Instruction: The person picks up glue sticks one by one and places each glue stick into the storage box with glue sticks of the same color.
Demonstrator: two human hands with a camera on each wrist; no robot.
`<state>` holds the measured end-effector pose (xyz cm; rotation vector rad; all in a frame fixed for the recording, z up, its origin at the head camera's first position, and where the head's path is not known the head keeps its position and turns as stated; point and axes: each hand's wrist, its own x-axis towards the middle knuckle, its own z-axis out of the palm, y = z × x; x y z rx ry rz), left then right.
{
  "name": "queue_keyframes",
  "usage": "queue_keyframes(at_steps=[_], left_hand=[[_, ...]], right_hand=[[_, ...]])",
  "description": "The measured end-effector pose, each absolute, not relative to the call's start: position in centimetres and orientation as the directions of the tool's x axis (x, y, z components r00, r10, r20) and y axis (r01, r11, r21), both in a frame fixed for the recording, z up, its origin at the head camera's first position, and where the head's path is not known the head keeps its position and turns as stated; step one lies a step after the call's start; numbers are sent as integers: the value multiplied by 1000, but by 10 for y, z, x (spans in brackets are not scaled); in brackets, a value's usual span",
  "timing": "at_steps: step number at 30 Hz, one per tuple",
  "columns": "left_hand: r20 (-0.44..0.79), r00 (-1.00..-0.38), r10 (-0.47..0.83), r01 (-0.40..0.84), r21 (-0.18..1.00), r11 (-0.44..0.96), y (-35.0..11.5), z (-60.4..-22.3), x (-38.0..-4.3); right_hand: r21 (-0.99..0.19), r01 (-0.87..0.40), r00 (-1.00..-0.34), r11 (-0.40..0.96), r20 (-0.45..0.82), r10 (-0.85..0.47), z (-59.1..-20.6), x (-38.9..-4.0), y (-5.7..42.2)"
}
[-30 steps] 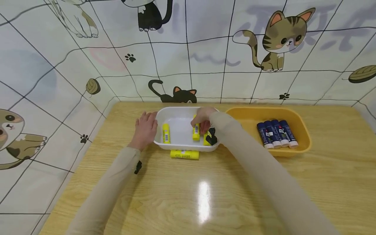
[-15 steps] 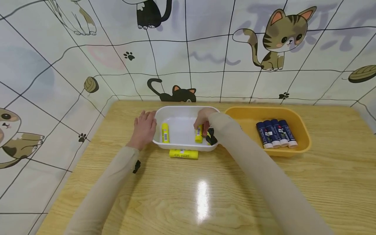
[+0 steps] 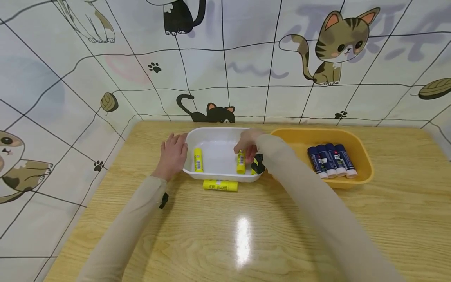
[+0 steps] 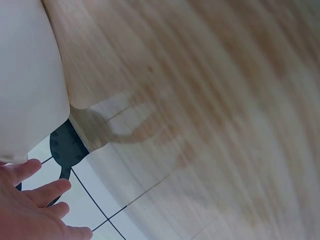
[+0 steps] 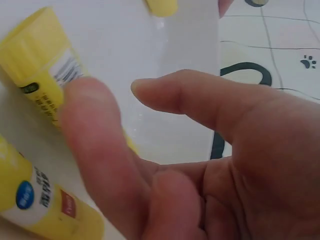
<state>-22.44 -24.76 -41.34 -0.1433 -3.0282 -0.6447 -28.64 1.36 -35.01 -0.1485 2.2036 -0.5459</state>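
Observation:
My left hand (image 3: 172, 156) rests with spread fingers at the left rim of a white plastic tray (image 3: 219, 177). Inside the tray, my right hand (image 3: 248, 141) is over a yellow glue stick (image 3: 241, 162). In the right wrist view, the index finger (image 5: 92, 115) overlaps that stick's label, while the thumb (image 5: 165, 92) stands apart from it. A second yellow glue stick (image 5: 65, 212) lies close alongside, mostly hidden by the wrist in the head view. At the tray's left end is another yellow glue stick (image 3: 198, 159).
One more yellow glue stick (image 3: 220, 185) lies sideways on the wooden table (image 3: 197, 235), against the tray's front. To the right stands a yellow tray (image 3: 366, 172) with several navy glue sticks (image 3: 331, 160) in a row. A cat-patterned wall covering (image 3: 253, 70) rises behind.
My right hand has shifted slightly right, and the yellow glue stick under it has moved right, toward the one at the tray's right end. The left hand stays at the rim.

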Motion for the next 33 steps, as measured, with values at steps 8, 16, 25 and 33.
queue_keyframes(at_steps=[8,16,25,33], left_hand=[[56,-995,81,97,397,913,-246,-413,-224],[65,-994,85,104,389,915,-247,-412,-224],[59,-995,86,102,391,915,-246,-411,-223],[52,-995,80,93,387,918,-246,-411,-223]], right_hand=[[-453,3,-680,891,-654,-330,-334,-272,21],[-419,-185,-741,889,-535,-407,-326,-256,17],[-373,-379,-754,847,-407,-516,-314,-230,16],[-376,-439,-742,816,-360,-565,-308,-209,15]])
